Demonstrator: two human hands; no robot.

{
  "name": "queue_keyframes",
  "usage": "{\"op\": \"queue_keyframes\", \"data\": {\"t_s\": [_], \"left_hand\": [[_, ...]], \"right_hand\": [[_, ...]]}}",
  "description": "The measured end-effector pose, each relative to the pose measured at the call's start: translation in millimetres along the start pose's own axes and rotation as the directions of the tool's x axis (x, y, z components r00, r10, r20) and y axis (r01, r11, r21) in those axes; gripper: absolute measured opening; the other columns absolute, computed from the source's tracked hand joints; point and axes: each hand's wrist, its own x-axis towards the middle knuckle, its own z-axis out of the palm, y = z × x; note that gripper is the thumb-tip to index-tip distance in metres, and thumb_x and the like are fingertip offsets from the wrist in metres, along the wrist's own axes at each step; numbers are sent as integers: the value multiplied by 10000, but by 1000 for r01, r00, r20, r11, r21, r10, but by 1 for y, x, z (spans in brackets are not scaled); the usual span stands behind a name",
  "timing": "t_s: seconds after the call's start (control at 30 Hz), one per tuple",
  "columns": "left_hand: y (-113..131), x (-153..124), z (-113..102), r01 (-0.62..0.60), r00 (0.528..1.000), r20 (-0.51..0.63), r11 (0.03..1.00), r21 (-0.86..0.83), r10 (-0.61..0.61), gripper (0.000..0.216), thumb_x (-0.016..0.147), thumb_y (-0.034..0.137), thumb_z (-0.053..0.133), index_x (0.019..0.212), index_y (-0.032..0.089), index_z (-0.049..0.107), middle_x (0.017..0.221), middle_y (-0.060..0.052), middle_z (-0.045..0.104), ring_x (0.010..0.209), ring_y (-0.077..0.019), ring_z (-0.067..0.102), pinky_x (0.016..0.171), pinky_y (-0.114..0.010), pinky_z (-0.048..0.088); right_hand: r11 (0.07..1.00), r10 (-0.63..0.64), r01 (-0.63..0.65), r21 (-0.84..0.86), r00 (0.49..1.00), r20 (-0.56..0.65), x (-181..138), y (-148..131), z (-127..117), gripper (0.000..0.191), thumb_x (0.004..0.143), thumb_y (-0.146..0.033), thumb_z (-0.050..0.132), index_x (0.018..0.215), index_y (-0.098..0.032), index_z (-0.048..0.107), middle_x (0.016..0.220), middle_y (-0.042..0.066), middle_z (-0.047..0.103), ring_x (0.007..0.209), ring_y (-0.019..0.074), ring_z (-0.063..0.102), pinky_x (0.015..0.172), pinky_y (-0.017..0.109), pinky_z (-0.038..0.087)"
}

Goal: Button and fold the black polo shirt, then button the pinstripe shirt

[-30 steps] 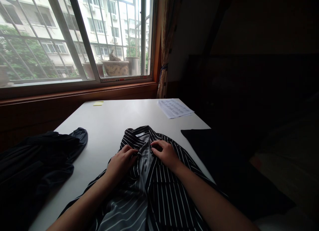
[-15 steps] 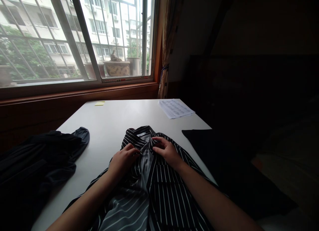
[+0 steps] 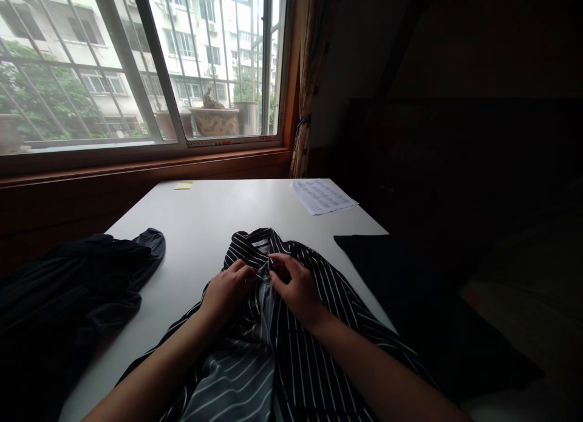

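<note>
A black shirt with white stripes (image 3: pixel 314 355) lies on the white table (image 3: pixel 218 206), its collar towards the window and its front partly open, showing the greyish inside. My left hand (image 3: pixel 230 288) is closed on the shirt's left front edge just below the collar. On the other side, my right hand (image 3: pixel 297 285) pinches the right front edge near the collar. The two hands are close together, with a narrow gap between their fingertips. Any button or buttonhole under the fingers is too small to make out.
A heap of dark clothing (image 3: pixel 82 288) lies on the table's left side. Dark folded cloth (image 3: pixel 410 294) hangs over the right edge. Printed sheets (image 3: pixel 323 196) and a yellow sticky note (image 3: pixel 184 185) lie at the far end, below a barred window (image 3: pixel 218 64).
My right hand has moved left and slightly down, bringing the right collar edge nearer my left hand. The left hand has hardly moved.
</note>
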Motion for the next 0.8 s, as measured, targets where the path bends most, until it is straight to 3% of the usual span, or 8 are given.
{"op": "queue_keyframes", "data": {"t_s": [0.13,0.27,0.57,0.8], "left_hand": [[-3,1,3,-4,999,-52,999,-42,1,148,919,327,582,1020,264,669,1064,-29,617,857,-190,651,710,-274,488],[-4,3,3,-10,999,-34,995,-95,7,144,912,304,591,1010,261,688,1059,-31,612,862,-191,643,718,-281,494],[-9,8,-3,37,998,56,940,-340,-19,124,862,287,624,906,231,726,994,-39,627,836,-188,642,778,-299,512],[-12,9,-1,52,997,78,911,-410,-22,100,832,250,628,841,209,719,937,-36,630,816,-180,638,763,-292,510]], "right_hand": [[1000,13,-13,-7,992,128,-2,13,10,495,816,-136,612,1284,-291,579,1012,24,692,873,177,664,864,339,543],[996,80,-87,34,981,179,1,21,12,530,800,-120,612,1300,-289,566,970,4,708,849,170,678,837,325,553],[993,84,-97,66,982,171,3,17,9,434,801,-124,606,1208,-273,622,1010,9,715,881,170,683,850,326,549],[993,26,-37,113,994,105,3,11,6,403,830,-140,590,1208,-278,606,985,14,697,861,167,671,829,317,554]]}}
